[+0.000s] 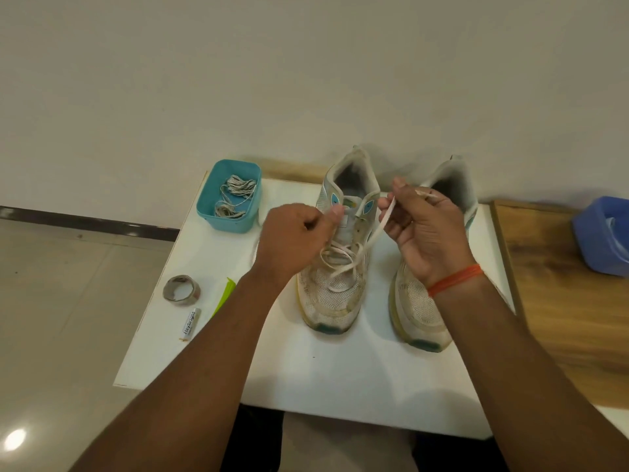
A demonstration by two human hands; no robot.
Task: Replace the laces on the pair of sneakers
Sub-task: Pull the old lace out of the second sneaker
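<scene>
We saw the right hand [422, 229] raised over the gap between the two shoes, its fingers curled and pinching a white lace [374, 229] near its free end; the tip of that lace stuck out past the knuckles. From the pinch the lace ran down and leftward into the eyelets of the left sneaker [340, 267], where it lay loosely crossed over the tongue. The left hand [292, 240] sat against the near side of that same shoe with its fingers folded in and the thumb pressed to the upper eyelet row; it seemed to pinch the lace's other strand there, though the knuckles hid the contact. An orange thread band [456, 279] circled the right wrist.

The right sneaker [422, 308] stood just beside its partner, toes toward us, partly covered by the right hand and wrist, so we could not tell whether it carried a lace. Both shoes rested on a white board [340, 376]. At the board's far left corner stood a teal tub [207, 202] holding a tangle of grey patterned laces [235, 195]. Nearer us along the left edge lay a roll of tape [181, 289], a small white tube [189, 324] and a green strip [224, 296]. To the right, on a wooden surface [561, 318], sat a blue container [602, 233].
</scene>
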